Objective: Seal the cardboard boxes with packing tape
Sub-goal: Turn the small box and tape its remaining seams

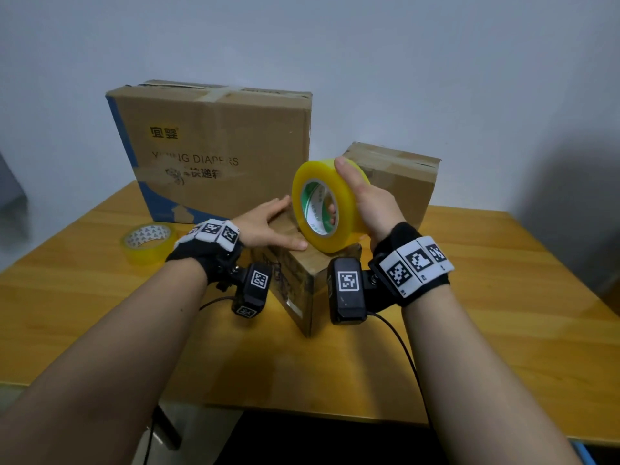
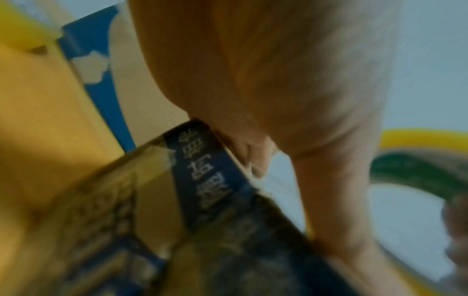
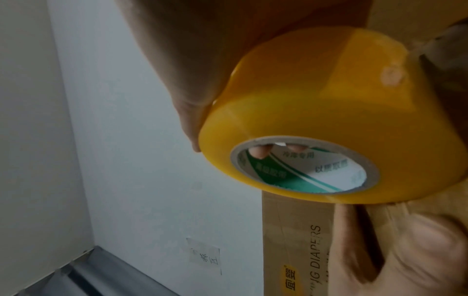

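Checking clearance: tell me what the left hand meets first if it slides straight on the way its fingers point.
Probably the large tape roll: the left hand lies flat on the small box, pointing toward it; depth is unclear.

— What can be read on the big box (image 1: pixel 214 152)?
— A yellow logo with "宜婴", and below it "DIAPERS", the word before it partly rubbed away; then some Chinese, partly torn.
— The tape roll (image 3: pixel 329 128)?
— Inside the core, "冷库专用".
— The wall note (image 3: pixel 205 258)?
— Handwriting, unclear.

Small box (image 1: pixel 303 290) top mostly hidden under left hand (image 1: pixel 265 226) and tape roll (image 1: pixel 323 209) — left wrist view blurred throughout
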